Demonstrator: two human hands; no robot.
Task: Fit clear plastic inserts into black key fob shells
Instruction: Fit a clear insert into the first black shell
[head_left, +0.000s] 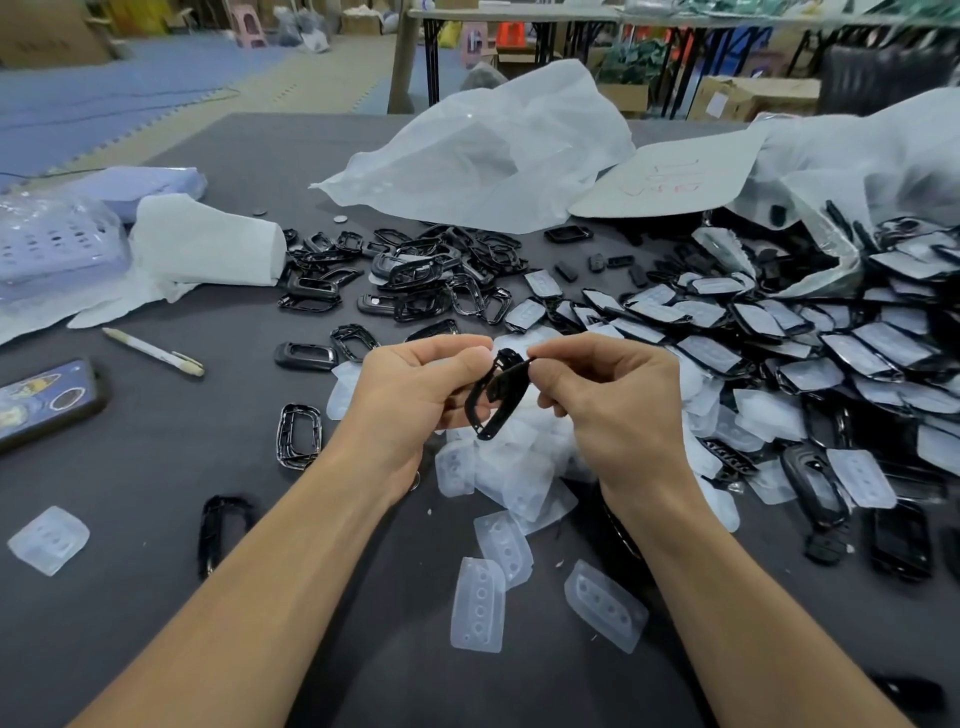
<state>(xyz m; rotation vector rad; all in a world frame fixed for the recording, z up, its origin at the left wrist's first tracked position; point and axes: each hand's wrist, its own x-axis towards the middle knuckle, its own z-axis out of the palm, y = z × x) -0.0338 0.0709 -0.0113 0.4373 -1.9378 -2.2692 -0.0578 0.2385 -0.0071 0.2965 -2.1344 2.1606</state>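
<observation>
I hold one black key fob shell (497, 394) edge-on above the dark table, between both hands. My left hand (410, 395) grips its lower left side with curled fingers. My right hand (608, 395) pinches its upper end between thumb and forefinger. A heap of clear plastic inserts (511, 467) lies right under my hands, and two loose inserts (479, 605) (605, 605) lie nearer me. Empty black shells (410, 273) are piled beyond my hands. Shells with inserts fitted (779, 332) are heaped at the right.
A phone (47, 400) and a pen (153, 352) lie at the left, with a lone insert (49, 540) and single shells (298, 435) (223, 530) near my left arm. White plastic bags (493, 150) and a purple basket (57, 244) stand at the back of the dark table (208, 415).
</observation>
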